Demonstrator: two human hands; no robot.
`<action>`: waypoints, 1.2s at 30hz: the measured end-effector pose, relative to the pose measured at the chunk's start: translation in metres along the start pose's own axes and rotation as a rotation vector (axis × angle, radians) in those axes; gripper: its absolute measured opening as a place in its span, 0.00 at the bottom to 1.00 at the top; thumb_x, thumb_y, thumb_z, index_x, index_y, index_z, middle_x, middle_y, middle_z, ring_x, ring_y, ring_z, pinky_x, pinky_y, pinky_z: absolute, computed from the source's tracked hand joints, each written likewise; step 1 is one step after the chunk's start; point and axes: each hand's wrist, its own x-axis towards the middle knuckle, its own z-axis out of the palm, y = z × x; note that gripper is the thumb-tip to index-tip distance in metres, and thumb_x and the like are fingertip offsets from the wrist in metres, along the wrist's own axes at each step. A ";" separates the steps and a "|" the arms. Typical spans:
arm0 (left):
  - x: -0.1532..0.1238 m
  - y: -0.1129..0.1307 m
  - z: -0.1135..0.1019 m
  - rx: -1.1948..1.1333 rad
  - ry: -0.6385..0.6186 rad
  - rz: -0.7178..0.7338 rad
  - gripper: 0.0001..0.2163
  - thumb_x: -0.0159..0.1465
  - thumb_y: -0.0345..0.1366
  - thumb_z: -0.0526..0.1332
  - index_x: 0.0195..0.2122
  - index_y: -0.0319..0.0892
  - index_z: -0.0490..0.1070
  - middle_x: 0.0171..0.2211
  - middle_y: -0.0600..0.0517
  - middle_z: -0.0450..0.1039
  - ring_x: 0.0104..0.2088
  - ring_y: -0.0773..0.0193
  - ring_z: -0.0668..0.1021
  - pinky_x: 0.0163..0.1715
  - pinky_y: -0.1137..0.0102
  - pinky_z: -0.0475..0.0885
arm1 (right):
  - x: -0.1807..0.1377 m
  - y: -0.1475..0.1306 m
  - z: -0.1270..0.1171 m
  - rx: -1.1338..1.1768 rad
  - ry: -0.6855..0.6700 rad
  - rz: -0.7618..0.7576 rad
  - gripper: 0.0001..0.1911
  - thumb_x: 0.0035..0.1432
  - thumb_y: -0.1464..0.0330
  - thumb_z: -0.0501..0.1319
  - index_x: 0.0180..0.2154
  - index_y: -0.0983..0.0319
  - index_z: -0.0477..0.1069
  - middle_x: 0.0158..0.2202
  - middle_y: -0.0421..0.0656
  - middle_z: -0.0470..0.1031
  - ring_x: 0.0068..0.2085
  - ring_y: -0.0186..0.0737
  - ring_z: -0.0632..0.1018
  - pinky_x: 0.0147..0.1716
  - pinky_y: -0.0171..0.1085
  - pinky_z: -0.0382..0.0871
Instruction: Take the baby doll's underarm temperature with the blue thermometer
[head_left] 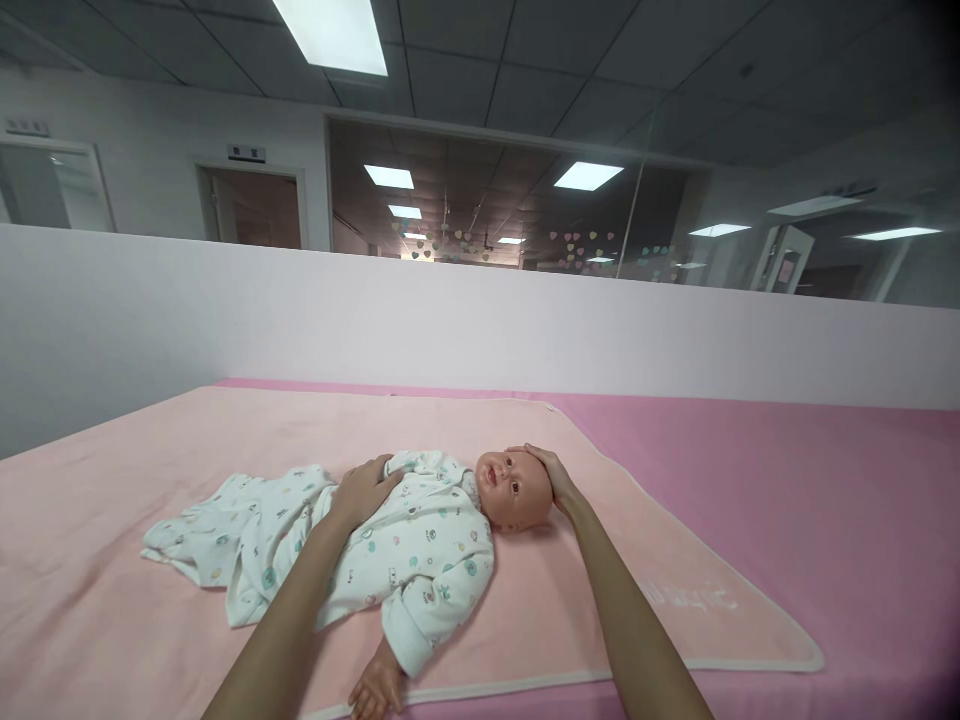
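A baby doll (516, 492) lies on its back on a peach blanket (555, 610), its head to the right and its legs to the left. It wears a white outfit (431, 535) with small coloured prints. My left hand (366, 492) rests flat on the doll's belly, fingers stretched out over the cloth. Around the crown of the doll's head curves my right hand (555, 474), its fingers along the far side and partly hidden by the head. One bare doll hand (379, 684) sticks out of the near sleeve.
Under the blanket is a pink sheet (787, 500). A low white partition (450, 320) runs behind the bed surface. Beyond it are a doorway (255, 210) and a glass window with heart stickers.
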 end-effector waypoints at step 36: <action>0.002 0.072 0.009 -0.271 -0.083 0.420 0.15 0.53 0.45 0.56 0.37 0.44 0.73 0.31 0.51 0.72 0.34 0.59 0.72 0.35 0.69 0.64 | -0.023 -0.007 0.054 -0.946 0.525 -0.727 0.12 0.52 0.67 0.49 0.23 0.61 0.68 0.27 0.46 0.71 0.34 0.41 0.69 0.39 0.39 0.57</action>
